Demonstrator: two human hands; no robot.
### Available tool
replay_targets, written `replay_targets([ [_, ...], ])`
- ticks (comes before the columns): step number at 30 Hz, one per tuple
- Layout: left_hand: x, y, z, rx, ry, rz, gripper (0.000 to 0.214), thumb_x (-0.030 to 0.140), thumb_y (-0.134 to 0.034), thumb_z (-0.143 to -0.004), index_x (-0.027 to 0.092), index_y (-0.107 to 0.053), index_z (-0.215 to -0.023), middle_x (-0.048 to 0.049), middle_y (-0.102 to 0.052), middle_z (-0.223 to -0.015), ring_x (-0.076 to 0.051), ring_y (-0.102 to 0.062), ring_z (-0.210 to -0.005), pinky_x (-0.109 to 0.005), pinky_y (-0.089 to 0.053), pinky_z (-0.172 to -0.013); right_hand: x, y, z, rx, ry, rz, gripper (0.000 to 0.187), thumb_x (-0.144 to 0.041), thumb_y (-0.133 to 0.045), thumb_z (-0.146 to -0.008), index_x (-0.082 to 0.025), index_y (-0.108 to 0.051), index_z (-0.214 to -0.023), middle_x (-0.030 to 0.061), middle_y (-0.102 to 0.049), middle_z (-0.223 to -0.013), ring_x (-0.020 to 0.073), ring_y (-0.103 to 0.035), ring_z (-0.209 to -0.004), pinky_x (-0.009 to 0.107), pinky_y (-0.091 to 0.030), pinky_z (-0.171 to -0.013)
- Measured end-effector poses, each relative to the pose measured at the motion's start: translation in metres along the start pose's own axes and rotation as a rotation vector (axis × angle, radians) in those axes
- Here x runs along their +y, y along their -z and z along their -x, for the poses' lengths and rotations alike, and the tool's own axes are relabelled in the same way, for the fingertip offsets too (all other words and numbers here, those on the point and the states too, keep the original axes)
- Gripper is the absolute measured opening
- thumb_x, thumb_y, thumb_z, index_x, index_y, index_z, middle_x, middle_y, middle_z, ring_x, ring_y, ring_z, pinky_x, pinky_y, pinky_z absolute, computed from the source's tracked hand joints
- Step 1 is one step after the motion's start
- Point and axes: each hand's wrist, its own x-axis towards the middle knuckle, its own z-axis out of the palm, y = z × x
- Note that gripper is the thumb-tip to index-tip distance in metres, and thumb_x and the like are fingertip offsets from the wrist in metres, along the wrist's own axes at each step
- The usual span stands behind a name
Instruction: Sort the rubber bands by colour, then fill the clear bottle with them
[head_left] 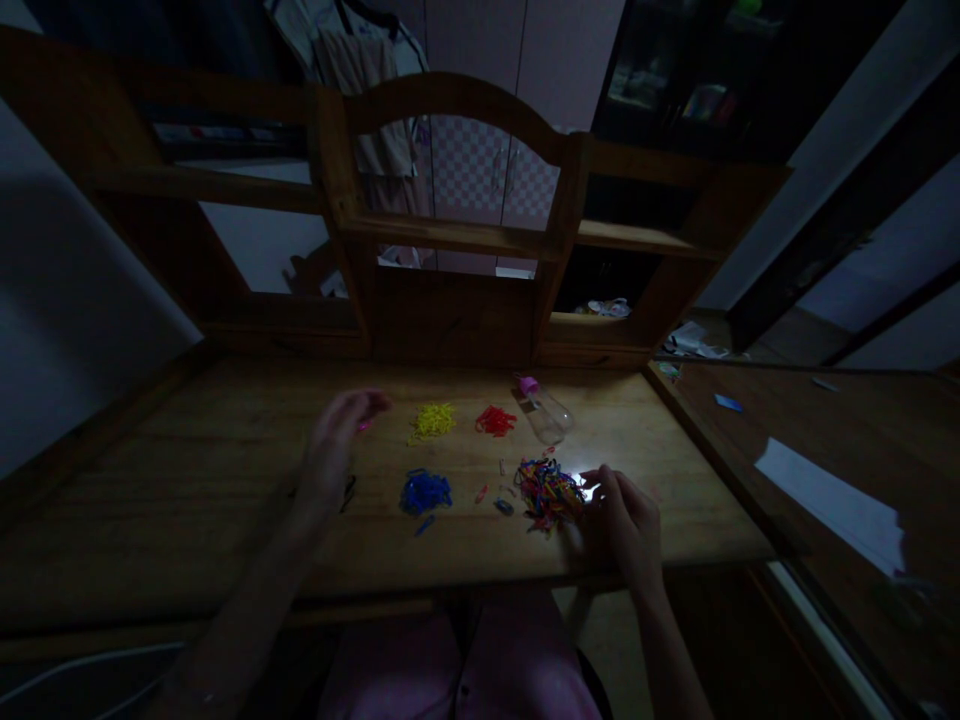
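Note:
My left hand [334, 445] is smeared by motion above the left part of the wooden desk, its fingers pointing right. Just under its fingertips lies a small pink piece [364, 426]; black pieces [349, 492] show partly behind the wrist. My right hand [628, 512] is at the right edge of a mixed pile of small, narrow coloured pieces [550, 492]. Its fingers are drawn together, and what they pinch, if anything, is hidden. Sorted piles sit between the hands: yellow [433, 421], red [496, 420] and blue [426, 492]. The pieces' exact kind is too small to tell.
A clear bottle with a pink cap [549, 415] lies behind the mixed pile. Loose pieces, one red [481, 494] and one dark [504, 507], lie left of that pile. A wooden shelf unit [454, 320] borders the desk's back. White paper [832, 505] rests on the surface at right.

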Motion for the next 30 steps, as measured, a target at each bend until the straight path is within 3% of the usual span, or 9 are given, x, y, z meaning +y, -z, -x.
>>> replay_targets([
  [3,-0.032,-0.022,0.049,-0.241,0.218,-0.177,0.025,-0.005,-0.058,-0.075,0.017,-0.068,-0.082,-0.0034,-0.068,-0.084,-0.016,-0.062,-0.08,-0.018,-0.045,-0.071,0.003,0.0,0.001,-0.006,-0.006,-0.003,0.039,-0.047,-0.045,-0.094,-0.018,-0.07,-0.086,0.0035,-0.067,-0.077,0.0177,-0.058,-0.069,0.028,-0.042,-0.063],
  [6,-0.071,-0.031,0.08,-0.388,0.186,-0.3,0.032,-0.009,-0.063,-0.066,0.019,-0.07,-0.081,-0.005,-0.065,-0.09,-0.019,-0.059,-0.089,-0.019,-0.042,-0.082,0.006,0.001,0.002,-0.006,-0.005,0.004,0.038,-0.047,-0.046,-0.094,-0.018,-0.07,-0.087,0.0034,-0.066,-0.075,0.018,-0.058,-0.068,0.027,-0.042,-0.063],
  [9,-0.103,-0.028,0.087,-0.406,0.114,-0.37,0.038,-0.009,-0.063,-0.064,0.021,-0.07,-0.085,-0.0058,-0.061,-0.094,-0.022,-0.054,-0.101,-0.022,-0.038,-0.092,0.007,0.003,0.003,0.002,-0.005,0.012,0.036,-0.046,-0.047,-0.093,-0.019,-0.07,-0.086,0.003,-0.067,-0.077,0.0178,-0.058,-0.069,0.027,-0.042,-0.064],
  [12,-0.12,-0.02,0.083,-0.361,0.113,-0.354,0.035,-0.006,-0.058,-0.07,0.022,-0.071,-0.088,-0.0069,-0.06,-0.092,-0.024,-0.052,-0.102,-0.025,-0.037,-0.094,0.007,0.006,0.006,0.001,-0.007,-0.001,0.035,-0.045,-0.047,-0.094,-0.019,-0.07,-0.086,0.0026,-0.068,-0.082,0.0173,-0.059,-0.072,0.026,-0.042,-0.066],
  [16,-0.124,-0.015,0.081,-0.306,0.141,-0.237,0.034,-0.005,-0.05,-0.072,0.022,-0.069,-0.083,-0.0084,-0.06,-0.091,-0.026,-0.049,-0.112,-0.03,-0.034,-0.101,0.007,0.01,0.009,-0.002,-0.02,-0.016,0.035,-0.044,-0.046,-0.094,-0.019,-0.07,-0.087,0.0023,-0.067,-0.082,0.017,-0.059,-0.071,0.026,-0.042,-0.066],
  [19,-0.12,-0.019,0.08,-0.361,0.1,-0.338,0.037,-0.008,-0.053,-0.066,0.022,-0.069,-0.079,-0.0081,-0.059,-0.088,-0.028,-0.046,-0.111,-0.034,-0.027,-0.108,0.007,0.011,0.011,-0.007,-0.02,-0.027,0.034,-0.043,-0.046,-0.094,-0.019,-0.07,-0.09,0.0026,-0.067,-0.084,0.0179,-0.06,-0.075,0.026,-0.042,-0.068],
  [22,-0.109,-0.034,0.068,-0.405,0.019,-0.439,0.037,-0.008,-0.057,-0.066,0.023,-0.07,-0.082,-0.0067,-0.06,-0.089,-0.027,-0.047,-0.106,-0.035,-0.022,-0.11,0.009,0.01,0.011,-0.004,-0.038,-0.03,0.035,-0.044,-0.047,-0.094,-0.019,-0.071,-0.089,0.0026,-0.067,-0.082,0.0179,-0.06,-0.074,0.026,-0.042,-0.067],
  [26,-0.097,-0.064,0.031,-0.447,-0.109,-0.492,0.026,-0.003,-0.058,-0.071,0.021,-0.068,-0.076,-0.0067,-0.06,-0.086,-0.024,-0.051,-0.102,-0.032,-0.027,-0.107,0.008,0.007,0.012,-0.004,-0.055,-0.028,0.037,-0.046,-0.047,-0.094,-0.018,-0.071,-0.088,0.0021,-0.066,-0.076,0.0171,-0.058,-0.069,0.026,-0.042,-0.064],
  [30,-0.102,-0.077,0.004,-0.575,-0.362,-0.897,0.022,0.004,-0.056,-0.077,0.019,-0.064,-0.091,-0.0087,-0.059,-0.099,-0.025,-0.052,-0.102,-0.039,-0.033,-0.105,0.007,0.006,0.013,-0.006,-0.045,-0.049,0.039,-0.049,-0.047,-0.093,-0.018,-0.071,-0.092,0.0035,-0.068,-0.081,0.0175,-0.059,-0.069,0.025,-0.043,-0.063],
])
